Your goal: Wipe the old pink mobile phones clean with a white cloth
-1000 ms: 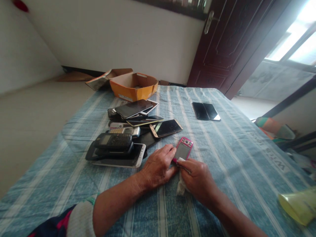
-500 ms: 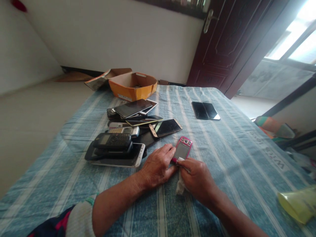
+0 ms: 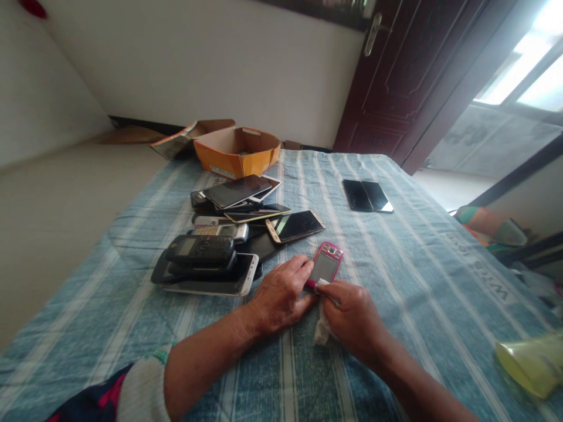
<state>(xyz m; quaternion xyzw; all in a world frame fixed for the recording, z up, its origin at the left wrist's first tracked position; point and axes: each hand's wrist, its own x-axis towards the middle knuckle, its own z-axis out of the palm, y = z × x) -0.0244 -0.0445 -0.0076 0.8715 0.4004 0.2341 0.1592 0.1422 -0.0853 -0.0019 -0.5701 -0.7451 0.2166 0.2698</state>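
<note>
A pink phone (image 3: 326, 265) with a grey screen lies on the striped cloth in front of me. My left hand (image 3: 284, 291) is closed on its left edge, fingertips at the side of the screen. From the right, my right hand (image 3: 350, 310) pinches a crumpled white tissue (image 3: 322, 331) against the phone's lower end; part of the tissue hangs down below the fingers. Left of my hands is a pile of phones, with a black keypad phone (image 3: 200, 251) over a white-edged phone (image 3: 246, 275). A gold-edged phone (image 3: 299, 225) lies just beyond the pink one.
An orange cardboard box (image 3: 240, 155) stands open at the table's far edge. Two dark phones (image 3: 367, 196) lie side by side at the far right. A yellow translucent object (image 3: 532, 363) is at the right edge, on the striped tablecloth (image 3: 396, 264).
Both hands keep nearly the same place and hold. The tissue and right fingertips have shifted very slightly at the phone's lower end.
</note>
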